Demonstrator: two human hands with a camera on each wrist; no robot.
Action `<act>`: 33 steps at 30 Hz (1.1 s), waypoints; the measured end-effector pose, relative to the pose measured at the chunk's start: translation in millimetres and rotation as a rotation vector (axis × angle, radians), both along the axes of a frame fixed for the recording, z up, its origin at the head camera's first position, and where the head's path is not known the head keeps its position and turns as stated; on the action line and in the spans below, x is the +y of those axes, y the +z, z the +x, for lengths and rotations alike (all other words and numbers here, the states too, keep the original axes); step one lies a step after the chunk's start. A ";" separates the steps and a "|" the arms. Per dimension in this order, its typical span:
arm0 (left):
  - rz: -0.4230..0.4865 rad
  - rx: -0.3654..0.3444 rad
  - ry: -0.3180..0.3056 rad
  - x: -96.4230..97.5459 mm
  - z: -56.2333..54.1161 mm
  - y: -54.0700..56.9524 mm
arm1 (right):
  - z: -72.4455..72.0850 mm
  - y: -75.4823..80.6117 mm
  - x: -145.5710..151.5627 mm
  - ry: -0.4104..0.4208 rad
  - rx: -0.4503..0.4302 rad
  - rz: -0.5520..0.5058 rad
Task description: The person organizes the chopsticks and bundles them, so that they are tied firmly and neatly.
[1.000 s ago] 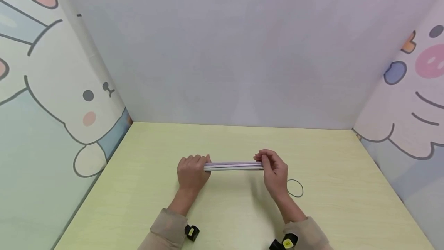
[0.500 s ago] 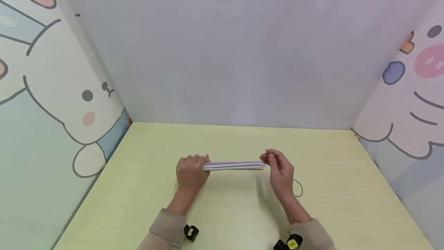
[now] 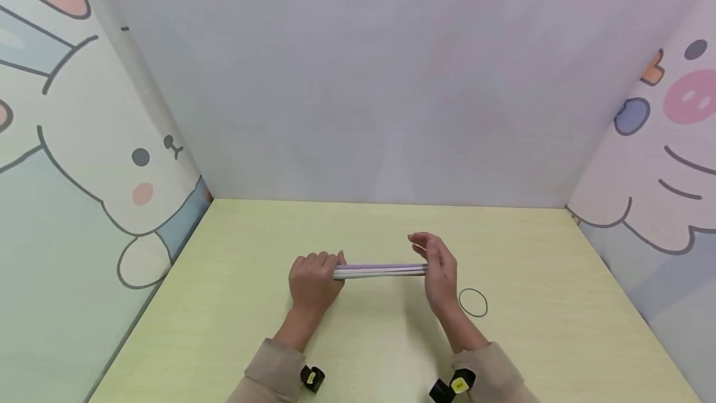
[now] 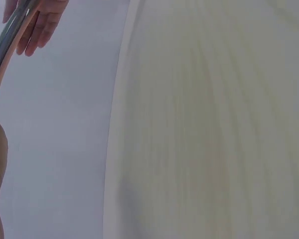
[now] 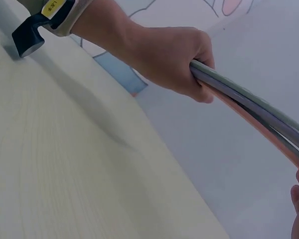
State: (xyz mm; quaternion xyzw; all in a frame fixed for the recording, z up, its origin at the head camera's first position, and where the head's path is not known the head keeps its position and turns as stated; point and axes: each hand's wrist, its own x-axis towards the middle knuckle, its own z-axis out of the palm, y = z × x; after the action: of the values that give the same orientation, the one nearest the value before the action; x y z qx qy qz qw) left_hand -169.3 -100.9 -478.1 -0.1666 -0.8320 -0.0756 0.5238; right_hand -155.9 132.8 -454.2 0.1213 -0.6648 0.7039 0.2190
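My left hand (image 3: 314,283) grips one end of a bundle of thin sticks (image 3: 380,271), held level above the table. Lilac, white and greenish strips show in the head view; in the right wrist view the sticks (image 5: 259,112) look grey, green and orange-pink. At the other end stands my right hand (image 3: 440,272), its palm against or very near the stick ends and its fingers extended. The left wrist view shows those straight fingers (image 4: 40,30) beside the sticks (image 4: 7,50). Contact between palm and stick ends is hidden.
A thin dark loop (image 3: 473,302), like a rubber band, lies on the pale wooden table (image 3: 268,222) right of my right forearm. A plain grey wall (image 3: 358,79) closes the back, with cartoon-printed panels at both sides. Each wrist wears a black camera strap.
My right hand first pinched around the stick ends, drew off to the right, then came back left with its fingers spread away from the sticks. The left hand keeps its grip.
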 end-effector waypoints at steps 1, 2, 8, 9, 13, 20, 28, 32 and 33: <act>0.001 -0.002 -0.001 -0.3 0.0 0.6 | 0.3 -0.4 0.1 0.005 0.018 0.013; 0.000 -0.005 -0.002 -0.5 -0.2 1.2 | 0.8 -0.8 0.2 0.013 0.041 0.029; -0.019 -0.030 -0.016 -0.6 -0.7 2.2 | 2.2 -2.6 1.5 0.107 0.121 0.074; -0.017 -0.033 -0.015 -0.9 -0.9 2.1 | 2.2 -2.7 1.9 0.116 0.117 0.072; -0.018 -0.057 -0.011 -3.2 -1.5 0.7 | 3.0 -4.3 4.7 0.127 0.098 0.067; -0.017 -0.089 -0.006 -7.7 -1.9 -0.7 | 5.7 -4.5 16.6 0.109 0.088 0.019; -0.015 -0.086 -0.002 -10.0 -1.6 -1.7 | 11.6 -8.7 30.8 -0.047 0.018 0.113; -0.017 -0.087 0.001 -10.0 -2.0 -1.2 | 14.8 -10.5 39.6 -0.157 -0.011 0.239; -0.017 -0.088 0.000 -10.1 -2.2 -1.2 | 15.6 -10.7 41.8 -0.184 -0.017 0.276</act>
State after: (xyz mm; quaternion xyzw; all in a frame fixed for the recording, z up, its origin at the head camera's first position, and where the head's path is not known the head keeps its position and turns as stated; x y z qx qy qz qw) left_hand -171.5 -110.9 -479.3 -0.1677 -0.8548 -0.0758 0.4853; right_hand -140.2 174.6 -464.9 0.0829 -0.7653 0.5837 0.2584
